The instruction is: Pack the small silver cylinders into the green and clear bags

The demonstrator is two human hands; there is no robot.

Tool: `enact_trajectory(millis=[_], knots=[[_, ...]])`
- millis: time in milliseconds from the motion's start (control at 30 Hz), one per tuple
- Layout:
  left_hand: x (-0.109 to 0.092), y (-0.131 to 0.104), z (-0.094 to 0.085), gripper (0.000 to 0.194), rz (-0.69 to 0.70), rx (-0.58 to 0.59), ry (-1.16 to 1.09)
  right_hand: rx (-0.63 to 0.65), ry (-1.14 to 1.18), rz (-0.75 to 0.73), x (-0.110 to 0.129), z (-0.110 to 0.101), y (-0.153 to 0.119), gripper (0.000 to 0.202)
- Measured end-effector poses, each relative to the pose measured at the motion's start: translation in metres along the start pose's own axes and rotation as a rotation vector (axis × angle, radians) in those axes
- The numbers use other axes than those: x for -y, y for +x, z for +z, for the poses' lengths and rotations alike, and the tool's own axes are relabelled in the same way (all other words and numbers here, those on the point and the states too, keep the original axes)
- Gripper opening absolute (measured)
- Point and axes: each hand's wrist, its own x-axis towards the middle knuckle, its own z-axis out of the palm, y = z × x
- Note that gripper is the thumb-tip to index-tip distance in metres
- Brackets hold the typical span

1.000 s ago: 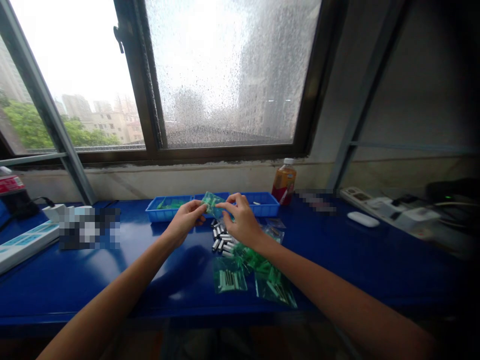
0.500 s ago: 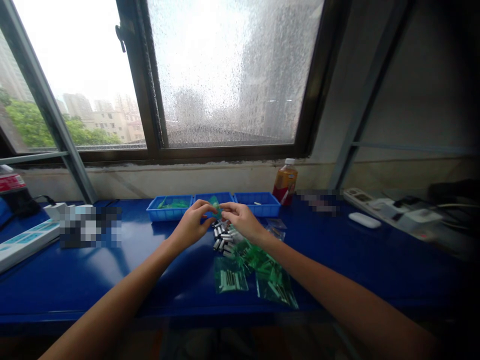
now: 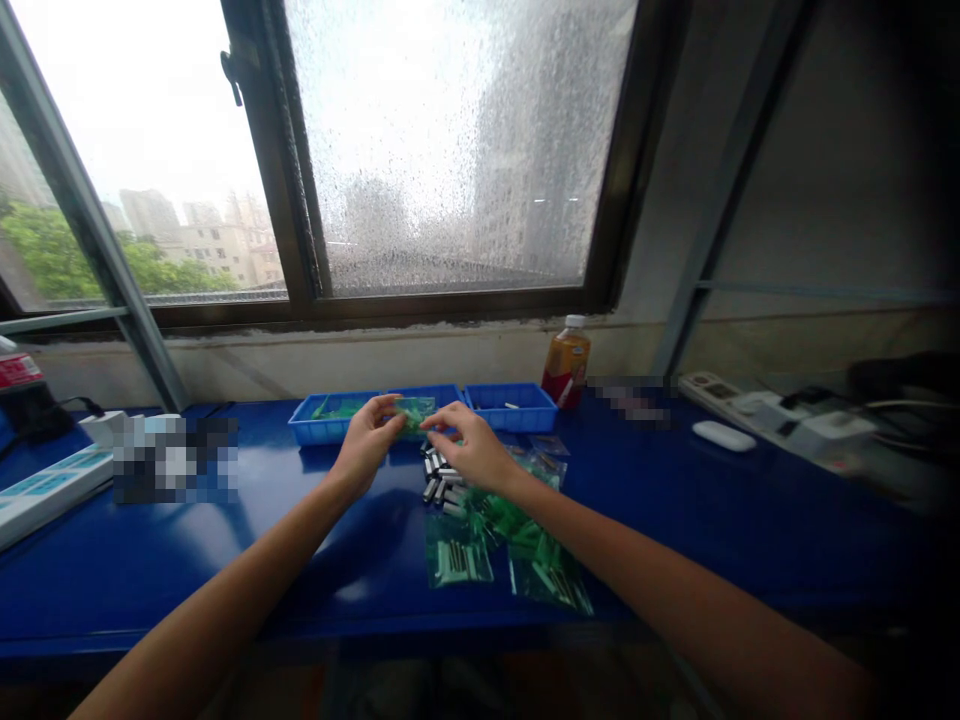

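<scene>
Pinching a small green bag (image 3: pixel 415 412) by its left edge, the left hand (image 3: pixel 364 440) has thumb and fingers closed on the film, while the right hand (image 3: pixel 476 445) has its fingertips bunched at the bag's right edge; whether that second grip presses the film or only sits beside it, I cannot tell. The bag shows against the middle tray (image 3: pixel 442 390), in front of or over it, its contents too blurred to count. With only the left grip plainly securing it, the thin film could twist or slip, and if its mouth is open, small contents might spill near the middle tray. On that tray's near side lie loose silver pieces (image 3: pixel 435 490); a dropped bag or a low right wrist could scatter them, as the glossy table (image 3: pixel 322 590) may offer little friction. Nearer and to the right of the middle tray, a green heap (image 3: pixel 510 520) sits below the right forearm (image 3: pixel 637 565), which could drag it askew by sinking. Nearest of all from the tray, a flat bag (image 3: pixel 457 563) and a second bag (image 3: pixel 555 585) lie close to the front edge, where an arm's sweep could push one off. Right of the middle tray, past the right tray (image 3: pixel 517 423), an amber bottle (image 3: pixel 568 360) stands upright; only a wide reach would likely topple it.
</scene>
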Motion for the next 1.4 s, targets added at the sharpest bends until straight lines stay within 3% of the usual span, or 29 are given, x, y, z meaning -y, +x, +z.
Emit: enact_trajectory(millis=[67,133,233,300,367,467,533,600,700,800,900,967,1067,1233,1300,1400], knots=[[-0.003,-0.001,0.0,0.017,0.189,0.029,0.197,0.009,0.207,0.204,0.001,0.0,0.002,0.028],[-0.008,-0.004,0.002,0.012,0.401,0.131,0.417,0.056,0.454,0.372,0.0,-0.001,0.004,0.044],[-0.014,-0.01,0.006,0.013,0.574,0.313,0.6,0.032,0.54,0.386,-0.003,-0.003,0.005,0.041],[-0.016,-0.011,0.008,0.017,0.494,0.373,0.572,-0.04,0.315,0.231,-0.006,-0.005,0.004,0.028],[-0.016,-0.01,0.008,0.03,0.256,0.399,0.417,-0.085,0.019,0.001,-0.009,-0.006,0.003,0.02],[-0.016,-0.006,0.004,0.049,-0.134,0.356,0.084,-0.095,-0.238,-0.254,-0.013,-0.007,0.001,0.028],[-0.014,-0.004,0.003,0.045,-0.241,0.32,-0.049,-0.094,-0.271,-0.317,-0.014,-0.006,0.001,0.033],[-0.01,-0.002,0.002,0.035,-0.232,0.294,-0.069,-0.097,-0.261,-0.332,-0.014,-0.005,0.001,0.036],[-0.004,-0.001,0.002,0.024,-0.033,0.188,0.162,-0.111,-0.148,-0.181,-0.008,-0.003,0.002,0.032],[-0.002,-0.003,-0.001,0.016,0.348,0.127,0.62,-0.046,0.132,0.144,-0.002,-0.003,0.004,0.027],[-0.003,-0.006,-0.001,0.019,0.576,0.229,0.909,0.044,0.423,0.361,-0.002,-0.003,0.005,0.044],[-0.005,-0.008,0.001,0.021,0.605,0.297,0.936,0.027,0.447,0.363,-0.004,-0.004,0.006,0.039],[-0.007,-0.009,0.004,0.022,0.488,0.294,0.796,-0.034,0.209,0.147,-0.007,-0.004,0.004,0.024],[-0.012,-0.001,-0.001,0.047,-0.076,0.222,0.29,-0.029,-0.238,-0.276,-0.007,-0.004,-0.002,0.033],[-0.013,0.001,-0.003,0.04,-0.175,0.214,0.136,0.006,-0.272,-0.322,-0.006,-0.004,-0.003,0.043],[-0.012,0.002,-0.004,0.025,-0.124,0.135,0.077,0.017,-0.179,-0.23,-0.005,-0.003,-0.002,0.052]])
